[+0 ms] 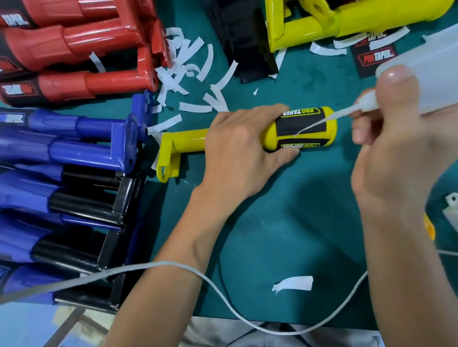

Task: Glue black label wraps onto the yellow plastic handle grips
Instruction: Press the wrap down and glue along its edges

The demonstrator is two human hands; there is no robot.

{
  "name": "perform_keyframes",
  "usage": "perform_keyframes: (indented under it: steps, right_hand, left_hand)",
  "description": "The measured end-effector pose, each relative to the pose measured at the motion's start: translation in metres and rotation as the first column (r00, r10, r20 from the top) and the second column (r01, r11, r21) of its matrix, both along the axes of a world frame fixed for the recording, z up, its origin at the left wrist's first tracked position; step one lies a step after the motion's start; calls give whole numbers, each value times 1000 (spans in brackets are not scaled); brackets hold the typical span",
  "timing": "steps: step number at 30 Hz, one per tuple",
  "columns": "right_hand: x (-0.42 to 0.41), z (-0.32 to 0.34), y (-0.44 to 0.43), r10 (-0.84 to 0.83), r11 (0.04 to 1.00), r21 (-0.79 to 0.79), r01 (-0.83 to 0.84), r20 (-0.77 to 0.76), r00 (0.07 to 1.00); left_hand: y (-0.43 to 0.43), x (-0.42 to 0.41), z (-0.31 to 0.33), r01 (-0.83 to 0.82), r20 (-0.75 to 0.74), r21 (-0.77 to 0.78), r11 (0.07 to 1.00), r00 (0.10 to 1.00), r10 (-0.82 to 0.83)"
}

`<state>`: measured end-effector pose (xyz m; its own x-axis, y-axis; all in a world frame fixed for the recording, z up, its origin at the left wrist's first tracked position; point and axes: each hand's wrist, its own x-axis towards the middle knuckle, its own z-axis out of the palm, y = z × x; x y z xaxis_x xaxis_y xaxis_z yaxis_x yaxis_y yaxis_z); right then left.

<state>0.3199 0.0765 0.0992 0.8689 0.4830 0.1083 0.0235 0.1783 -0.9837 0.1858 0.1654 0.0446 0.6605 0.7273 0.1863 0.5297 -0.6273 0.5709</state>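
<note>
White cable [235, 312] loops across six o'clock in the head view. At centre, the left hand [245, 155] clasps a yellow handle grip [185, 142] lying on the green table [297, 222]. At three o'clock, the right hand [389, 163] grips a glue bottle [442, 80], its nozzle tip on the grip's black label wrap [290, 124].

Left hand [243, 149] palm down, fingers curled gripping; right hand [388, 152] raised, pinching
</note>
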Motion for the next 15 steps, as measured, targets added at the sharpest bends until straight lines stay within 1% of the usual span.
perform_keyframes:
  steps: [3, 4, 7, 10, 15]
  right_hand:
    - [-5, -16, -3, -85, 992, -77, 102, 190, 978]
    - [-6, -25, -6, -56, 991, -104, 85, 249, 967]
    - [-9, -34, -10, 52, 995, -103, -11, 411, 910]
    - [-7, -37, -10, 95, 994, -86, -62, 451, 888]
    - [-11, -39, -8, 143, 988, -108, -107, 416, 898]
  left_hand:
    - [1, 0, -1, -2, 2, 1, 1000, 1000, 2]
    - [1, 0, -1, -5, 2, 3, 1000, 1000, 5]
    - [1, 0, -1, -4, -6, -2, 1000, 1000, 4]
    - [1, 0, -1, -2, -20, -2, 1000, 1000, 2]
    - [1, 0, -3, -11, -26, -14, 1000, 1000, 11]
